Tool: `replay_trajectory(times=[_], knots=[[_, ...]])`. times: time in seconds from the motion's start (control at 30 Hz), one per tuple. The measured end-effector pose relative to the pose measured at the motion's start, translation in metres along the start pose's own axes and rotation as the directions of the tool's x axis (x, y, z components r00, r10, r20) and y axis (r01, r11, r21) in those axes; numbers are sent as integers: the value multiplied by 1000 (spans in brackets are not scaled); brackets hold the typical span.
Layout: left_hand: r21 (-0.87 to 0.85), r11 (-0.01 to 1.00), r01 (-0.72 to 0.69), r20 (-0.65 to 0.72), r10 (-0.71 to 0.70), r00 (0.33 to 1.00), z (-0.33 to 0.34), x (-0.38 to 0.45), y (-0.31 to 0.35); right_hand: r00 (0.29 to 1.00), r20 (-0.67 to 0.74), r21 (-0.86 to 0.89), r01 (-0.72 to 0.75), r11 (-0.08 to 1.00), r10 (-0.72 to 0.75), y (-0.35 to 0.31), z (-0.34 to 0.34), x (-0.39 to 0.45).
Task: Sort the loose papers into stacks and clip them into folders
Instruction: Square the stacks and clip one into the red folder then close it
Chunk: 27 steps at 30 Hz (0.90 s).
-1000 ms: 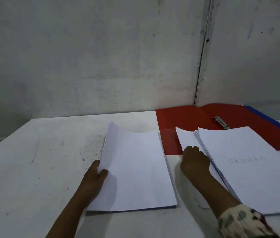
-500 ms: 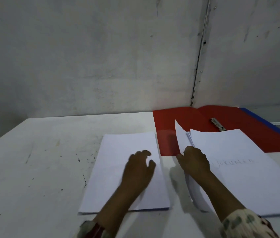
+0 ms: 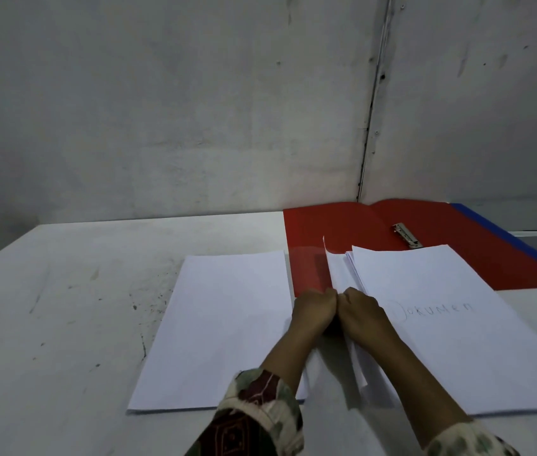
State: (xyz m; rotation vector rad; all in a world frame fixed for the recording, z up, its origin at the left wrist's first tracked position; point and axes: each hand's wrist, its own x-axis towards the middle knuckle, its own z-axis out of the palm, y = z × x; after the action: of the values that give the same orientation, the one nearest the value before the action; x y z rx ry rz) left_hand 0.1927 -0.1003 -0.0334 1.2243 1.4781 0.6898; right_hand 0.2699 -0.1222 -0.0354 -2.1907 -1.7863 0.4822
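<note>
Resting knuckle to knuckle: your left hand [image 3: 314,311] and right hand [image 3: 361,314], touching at left edge of right paper stack [image 3: 451,327]. Both hands curled, gripping lifted sheet [image 3: 336,274] at stack's edge; fingertips hidden under paper. Top page of that stack reads "Dokumen". Left paper stack [image 3: 224,324] lies flat on white table [image 3: 63,307], just beside your left forearm. Red folder [image 3: 343,225] open behind stacks, metal clip [image 3: 407,235] bare, far end of right stack overlapping folder. Blue folder edge [image 3: 507,238] shows beyond red one.
</note>
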Motion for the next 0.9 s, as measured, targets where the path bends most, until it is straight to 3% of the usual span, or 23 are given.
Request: replay_trajectory(times=[0.07, 0.27, 0.5, 0.67, 0.8, 0.9], knots=[[-10, 1000, -21, 18, 21, 1000, -1, -1, 2, 999, 40, -14, 16, 1000, -15, 1, -1, 1], [221, 967, -129, -32, 139, 990, 0, -3, -4, 999, 33, -183, -2, 983, 8, 3, -8, 4], [185, 963, -198, -58, 211, 976, -22, -6, -4, 1000, -9, -211, -18, 977, 17, 13, -6, 4], [119, 970, -213, -106, 226, 968, -72, -7, -15, 998, -19, -129, -70, 989, 68, 14, -7, 4], [132, 972, -194, -179, 216, 960, -120, -9, -29, 984, -71, 96, -154, 983, 162, 6, 0, 2], [208, 965, -159, -281, 215, 935, -148, -10, -40, 983, -89, 82, -152, 985, 159, 1, 11, 2]])
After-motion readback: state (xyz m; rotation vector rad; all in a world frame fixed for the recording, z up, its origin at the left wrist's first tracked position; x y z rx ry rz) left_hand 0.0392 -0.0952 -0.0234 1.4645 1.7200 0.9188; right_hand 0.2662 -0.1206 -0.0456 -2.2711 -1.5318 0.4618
